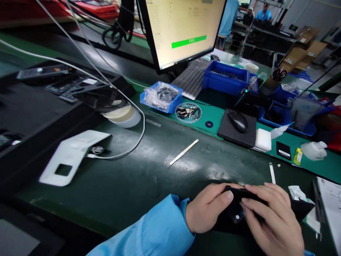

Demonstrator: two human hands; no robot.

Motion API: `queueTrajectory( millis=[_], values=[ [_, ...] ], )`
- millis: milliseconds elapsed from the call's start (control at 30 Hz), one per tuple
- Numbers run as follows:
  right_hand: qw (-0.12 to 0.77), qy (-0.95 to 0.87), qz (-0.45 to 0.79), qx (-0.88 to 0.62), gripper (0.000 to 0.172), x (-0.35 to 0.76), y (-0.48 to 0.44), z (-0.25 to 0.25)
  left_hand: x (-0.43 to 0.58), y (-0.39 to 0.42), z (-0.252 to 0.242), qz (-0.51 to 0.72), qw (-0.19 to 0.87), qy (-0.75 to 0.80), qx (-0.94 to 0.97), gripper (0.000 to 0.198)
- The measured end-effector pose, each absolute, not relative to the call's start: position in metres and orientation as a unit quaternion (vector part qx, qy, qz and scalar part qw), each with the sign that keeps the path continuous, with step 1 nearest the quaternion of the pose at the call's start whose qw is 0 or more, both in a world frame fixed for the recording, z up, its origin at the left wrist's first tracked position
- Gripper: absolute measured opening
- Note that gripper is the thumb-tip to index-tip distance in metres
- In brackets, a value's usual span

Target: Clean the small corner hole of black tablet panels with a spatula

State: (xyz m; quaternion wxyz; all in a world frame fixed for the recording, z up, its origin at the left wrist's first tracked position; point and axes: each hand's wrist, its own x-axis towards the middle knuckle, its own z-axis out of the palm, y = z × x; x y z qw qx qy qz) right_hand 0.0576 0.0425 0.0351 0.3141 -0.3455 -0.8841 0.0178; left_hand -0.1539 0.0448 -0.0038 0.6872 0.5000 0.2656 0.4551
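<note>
At the lower right of the head view, both hands are on a dark, flat black device (pixel 234 205) with a small white dot on its face. My left hand (pixel 206 209), in a blue sleeve, grips its left edge with the thumb on top. The fingers of my right hand (pixel 277 217) are bent over its top edge and face, covering much of it. A dark flat piece sticks out to the right of my right hand; I cannot tell whether it belongs to the device. Beyond the hands, a thin pale stick (pixel 184 152) lies on the dark green table.
A white angled stand (pixel 77 144) and white cable lie left. Behind are a monitor (pixel 186 28) with a green bar, keyboard (pixel 192 76), blue parts bins (pixel 226 80), a dish of small parts (pixel 188 112) and a mouse (pixel 238 121). Papers (pixel 331 202) lie right.
</note>
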Motion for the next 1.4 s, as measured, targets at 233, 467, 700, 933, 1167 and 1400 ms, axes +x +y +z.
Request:
queueTrajectory(
  millis=[233,467,700,933,1167,1400],
  values=[
    [0.304,-0.865,0.052,-0.396,0.025,0.054,0.042,0.034,-0.145,0.046,-0.011,0.454,0.724,0.306,0.421,0.045],
    [0.287,-0.848,0.081,-0.438,0.02,0.054,0.044,0.029,-0.138,0.047,-0.013,0.428,0.776,0.345,0.31,0.043],
    [0.276,-0.837,0.102,-0.461,0.018,0.056,0.045,0.024,-0.135,0.047,-0.02,0.427,0.785,0.348,0.285,0.039],
    [0.274,-0.829,0.117,-0.474,0.018,0.055,0.046,0.023,-0.135,0.047,-0.022,0.408,0.805,0.346,0.256,0.038],
    [0.271,-0.825,0.127,-0.479,0.017,0.055,0.046,0.022,-0.133,0.047,-0.02,0.429,0.809,0.331,0.226,0.029],
    [0.272,-0.824,0.134,-0.479,0.017,0.056,0.047,0.021,-0.13,0.045,-0.016,0.436,0.811,0.338,0.196,0.025]
  ],
)
